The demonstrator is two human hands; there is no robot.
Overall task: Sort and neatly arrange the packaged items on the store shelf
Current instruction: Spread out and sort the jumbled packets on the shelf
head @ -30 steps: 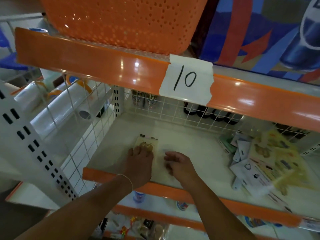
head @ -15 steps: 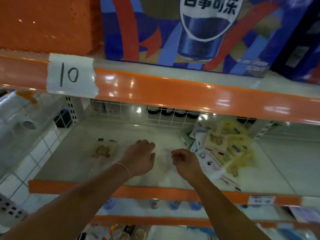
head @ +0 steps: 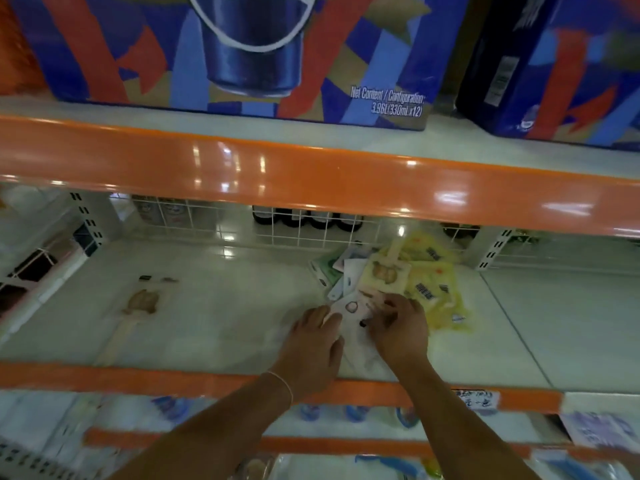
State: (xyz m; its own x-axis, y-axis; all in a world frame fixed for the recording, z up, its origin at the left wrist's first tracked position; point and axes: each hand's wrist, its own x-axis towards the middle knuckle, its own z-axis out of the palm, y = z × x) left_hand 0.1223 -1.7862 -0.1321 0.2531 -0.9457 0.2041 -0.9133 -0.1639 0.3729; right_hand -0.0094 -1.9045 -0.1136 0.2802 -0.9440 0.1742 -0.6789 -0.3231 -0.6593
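You face orange shelf edges (head: 346, 181) and a blue-and-red patterned carton (head: 242, 53). Your yellow packets (head: 436, 285) lie beside white ones (head: 349, 310).

Both hands meet on a white packet (head: 353, 311) at the shelf (head: 221, 327) front. The left hand (head: 311, 348) lies flat; the right hand (head: 398, 327) pinches it. A heap of packets (head: 408, 278) lies just behind.

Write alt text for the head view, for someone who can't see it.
Both hands reach onto a white store shelf: the right hand pinches a white packet at the edge of a jumbled pile of yellow and white packets, with the left hand flat beside it. One clear packet lies apart to the left; soda cartons sit on the shelf above.
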